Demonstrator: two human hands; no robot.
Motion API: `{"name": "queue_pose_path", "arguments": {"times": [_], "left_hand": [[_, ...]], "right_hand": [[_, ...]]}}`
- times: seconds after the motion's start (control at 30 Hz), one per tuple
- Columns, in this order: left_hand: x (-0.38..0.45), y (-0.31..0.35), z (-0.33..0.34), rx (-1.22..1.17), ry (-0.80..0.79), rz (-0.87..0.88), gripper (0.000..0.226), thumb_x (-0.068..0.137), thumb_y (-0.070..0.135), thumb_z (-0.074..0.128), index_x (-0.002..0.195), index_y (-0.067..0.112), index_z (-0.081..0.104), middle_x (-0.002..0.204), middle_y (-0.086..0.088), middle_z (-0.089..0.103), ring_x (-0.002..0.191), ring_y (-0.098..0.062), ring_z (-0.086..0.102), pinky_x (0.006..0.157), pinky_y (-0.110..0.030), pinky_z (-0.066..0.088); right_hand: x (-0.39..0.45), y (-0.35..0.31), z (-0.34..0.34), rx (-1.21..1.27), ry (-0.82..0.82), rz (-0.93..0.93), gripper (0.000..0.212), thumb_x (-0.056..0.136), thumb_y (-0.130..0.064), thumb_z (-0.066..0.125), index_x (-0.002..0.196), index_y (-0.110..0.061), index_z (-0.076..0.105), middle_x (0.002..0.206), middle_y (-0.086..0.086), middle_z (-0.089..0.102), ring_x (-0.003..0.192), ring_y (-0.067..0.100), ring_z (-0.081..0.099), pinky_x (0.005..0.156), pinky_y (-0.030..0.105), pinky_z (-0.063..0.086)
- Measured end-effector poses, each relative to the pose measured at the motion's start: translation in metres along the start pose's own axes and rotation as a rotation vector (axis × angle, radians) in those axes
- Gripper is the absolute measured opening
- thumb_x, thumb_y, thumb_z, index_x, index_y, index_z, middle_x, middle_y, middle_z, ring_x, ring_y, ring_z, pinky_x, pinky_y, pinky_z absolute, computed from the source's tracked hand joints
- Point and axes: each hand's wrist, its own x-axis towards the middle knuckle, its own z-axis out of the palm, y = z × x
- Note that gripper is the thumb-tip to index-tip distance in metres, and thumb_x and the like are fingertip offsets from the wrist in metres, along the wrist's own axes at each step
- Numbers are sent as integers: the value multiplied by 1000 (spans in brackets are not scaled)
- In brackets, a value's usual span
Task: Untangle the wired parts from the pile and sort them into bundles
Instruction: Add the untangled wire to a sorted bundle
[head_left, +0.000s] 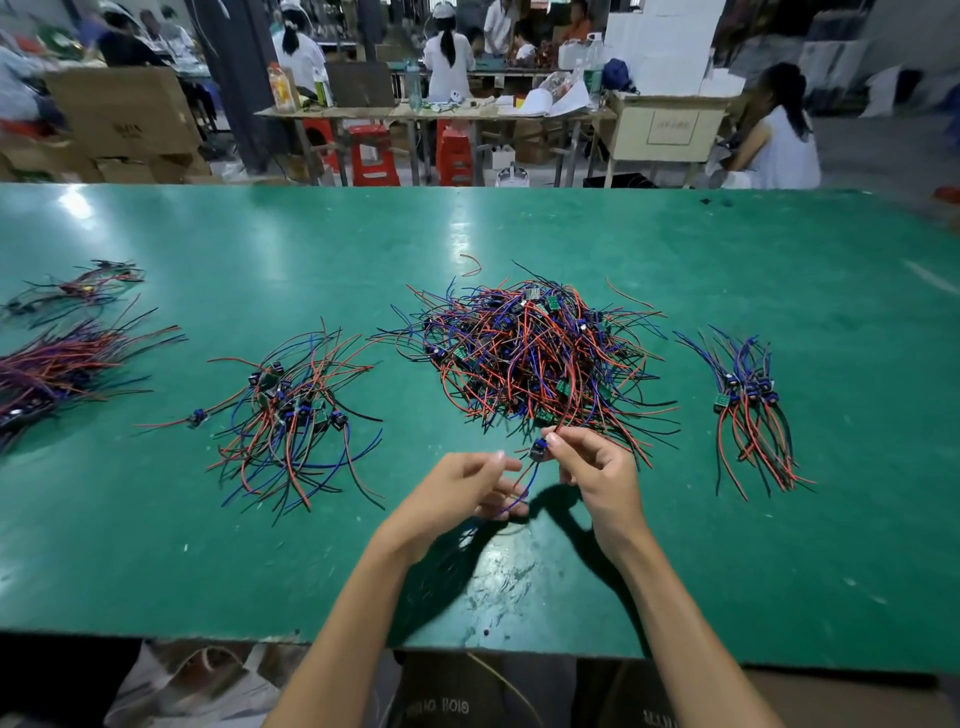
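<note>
Wires in red, blue and black lie heaped at the middle of the green desk (571, 597), and from the head view, the only one there is, the pile (535, 358) looks far from finished: many small blue and green parts are knotted into it.

The right hand (597, 470) is raised just in front of the near edge of the pile, its fingers (558, 441) pinching a small blue part (538, 450) whose red leads run up into the tangle. Holding it by the body rather than by a lead probably lets the wires slide free without strain on the joints. The left hand (462, 486) sits close beside it, fingers curled around the blue lead (522, 491) that hangs below the part; how firmly it grips I cannot tell, since the fingertips blur a little.

To the right, well apart from the pile, a tidy bundle (750, 410) lies with its parts together and leads all pointing one way, which seems the pattern to follow. To the left a looser cluster (296, 410) spreads out, with one single part (196, 417) just beside it. Two more groups, a dense sheaf (57, 374) and a thin scatter (83, 288), lie at the far left edge.

Other workers sit at benches behind.
</note>
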Motion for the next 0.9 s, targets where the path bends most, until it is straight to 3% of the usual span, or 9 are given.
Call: {"name": "queue_pose_path", "arguments": {"times": [0.13,0.23,0.33,0.37,0.47,0.6,0.67,0.8,0.9], "left_hand": [[10,13,15,-170,23,74,32,102,35,56,111,11,74,106,-13,76,86,-30,75,82,-34,61],[13,14,26,-184,35,125,25,98,25,65,109,5,75,105,-13,77,67,-23,72,64,-25,58],[15,11,32,-193,93,145,19,96,19,67,105,6,76,94,-12,78,56,-18,67,55,-21,52],[16,11,34,-200,113,140,17,96,17,67,103,5,76,90,-12,78,53,-18,65,52,-22,51],[20,10,38,-207,144,120,14,97,11,63,98,2,74,77,-9,73,47,-17,58,45,-22,46],[22,9,41,-166,191,136,14,95,12,62,86,9,73,75,-5,71,42,-10,46,39,-19,33],[22,7,44,-165,201,132,13,95,13,61,85,11,68,74,-3,70,41,-6,42,39,-15,28],[24,2,52,-207,236,198,18,96,4,59,78,9,60,81,0,71,46,0,51,43,-9,36],[28,0,56,-199,295,239,19,92,-1,62,75,6,61,101,-2,75,62,-9,59,60,-18,49]], "right_hand": [[-3,-3,0,-19,-108,47,9,88,-22,77,93,-16,81,87,3,78,73,7,68,63,18,51],[-2,-3,2,-20,-3,28,11,82,-28,76,89,-22,81,94,7,76,81,16,72,72,28,55],[-1,-1,1,-42,44,19,9,89,-19,75,90,-25,81,108,10,69,94,26,67,86,44,53],[0,-1,1,-37,48,16,10,90,-18,73,91,-24,81,111,11,67,98,26,66,87,43,53],[-1,-5,2,-1,4,4,17,88,-22,67,92,-11,80,114,11,70,100,14,68,81,23,53],[-2,-5,2,24,-112,70,18,99,-12,62,103,-7,79,105,10,77,89,21,69,82,39,58],[-2,-4,3,56,-97,80,19,99,-7,60,103,-8,79,96,9,76,81,17,65,73,32,57],[-2,-2,6,72,-60,91,22,99,-6,59,96,-12,80,82,9,72,68,13,58,60,23,53],[-2,0,8,57,-33,89,25,100,-5,56,94,-13,79,82,9,73,67,12,60,57,21,52]]}}
